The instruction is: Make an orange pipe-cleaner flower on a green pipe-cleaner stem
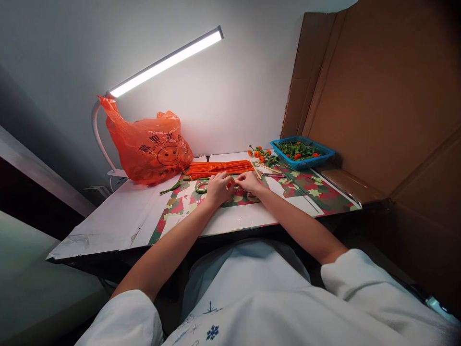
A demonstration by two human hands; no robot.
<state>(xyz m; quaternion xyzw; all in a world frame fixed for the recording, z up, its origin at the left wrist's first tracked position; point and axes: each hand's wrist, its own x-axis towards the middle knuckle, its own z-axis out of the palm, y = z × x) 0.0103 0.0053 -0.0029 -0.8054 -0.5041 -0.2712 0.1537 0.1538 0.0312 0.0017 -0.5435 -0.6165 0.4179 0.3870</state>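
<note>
My left hand [219, 188] is closed over the front middle of the table, its fingers curled round a small piece of orange pipe cleaner [229, 184]. Close by on its right, my right hand [249, 182] makes a pinch with thumb and forefinger; what lies between those fingertips is too small to make out. Just left of my left hand is a roll of green tape [201, 187]. Behind both hands lies a bundle of orange pipe cleaners [219, 167]. Thin sticks [268, 168] and a pair of pink-handled scissors [272, 175] lie right of the bundle.
An orange plastic bag [149, 149] stands at the back left under a lit lamp [167, 61]. Orange flowers [260, 154] lie beside a blue basket [300, 164] of green stems. A green twisted piece [170, 188] is at left. Cardboard [378, 96] walls the right side.
</note>
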